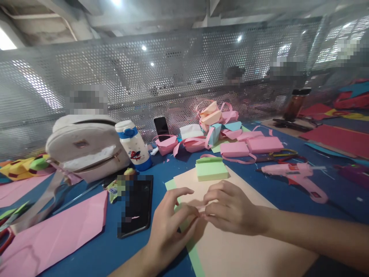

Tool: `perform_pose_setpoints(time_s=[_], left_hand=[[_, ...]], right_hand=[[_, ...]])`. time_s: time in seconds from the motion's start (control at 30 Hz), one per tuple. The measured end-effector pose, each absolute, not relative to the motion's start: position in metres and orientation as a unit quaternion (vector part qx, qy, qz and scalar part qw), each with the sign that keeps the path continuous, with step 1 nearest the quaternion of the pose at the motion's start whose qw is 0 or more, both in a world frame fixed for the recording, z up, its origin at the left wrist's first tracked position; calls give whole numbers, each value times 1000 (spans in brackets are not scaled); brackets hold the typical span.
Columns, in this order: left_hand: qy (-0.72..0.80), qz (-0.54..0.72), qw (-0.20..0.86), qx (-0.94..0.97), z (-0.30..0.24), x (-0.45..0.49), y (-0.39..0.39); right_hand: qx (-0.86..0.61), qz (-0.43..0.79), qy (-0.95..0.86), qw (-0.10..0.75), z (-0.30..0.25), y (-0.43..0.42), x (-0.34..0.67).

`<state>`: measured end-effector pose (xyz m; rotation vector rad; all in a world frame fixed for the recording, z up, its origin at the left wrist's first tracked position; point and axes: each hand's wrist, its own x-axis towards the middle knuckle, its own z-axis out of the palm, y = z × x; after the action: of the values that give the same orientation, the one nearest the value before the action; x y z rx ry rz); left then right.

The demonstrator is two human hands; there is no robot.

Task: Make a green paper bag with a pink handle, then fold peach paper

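Observation:
Over the peach paper sheet (242,250), my left hand (174,223) and my right hand (233,209) meet fingertip to fingertip. Between them shows a bit of a small pink paper strip (202,209), mostly covered by my fingers. My left thumb and a finger pinch it, while the left index finger arches above. The fingers of my right hand are curled round its other end. Just beyond my hands sits a small folded green paper box (211,170) with a raised flap. A green sheet (197,263) peeks out from under the peach one.
A pink glue gun (296,175) lies at the right, near scissors (276,156). Pink paper boxes (265,145) are piled behind. At the left are a black phone (137,207), a bottle (134,146), a white backpack (86,146) and pink paper (63,234). Perforated metal panels (178,84) stand behind.

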<state>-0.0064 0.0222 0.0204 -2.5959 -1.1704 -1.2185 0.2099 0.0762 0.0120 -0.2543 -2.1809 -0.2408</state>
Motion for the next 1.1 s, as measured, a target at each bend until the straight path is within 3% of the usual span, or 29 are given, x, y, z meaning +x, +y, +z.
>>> perform_pose_setpoints(time_s=[0.7,1.1], left_hand=[[-362,-391,55,-844,23,-1,24],[-402,-426,-145,-798,18,-5,29]], right_hand=[[-123,-63,-882,450,9,76,207],[-171,7,-875,454,7,81,211]])
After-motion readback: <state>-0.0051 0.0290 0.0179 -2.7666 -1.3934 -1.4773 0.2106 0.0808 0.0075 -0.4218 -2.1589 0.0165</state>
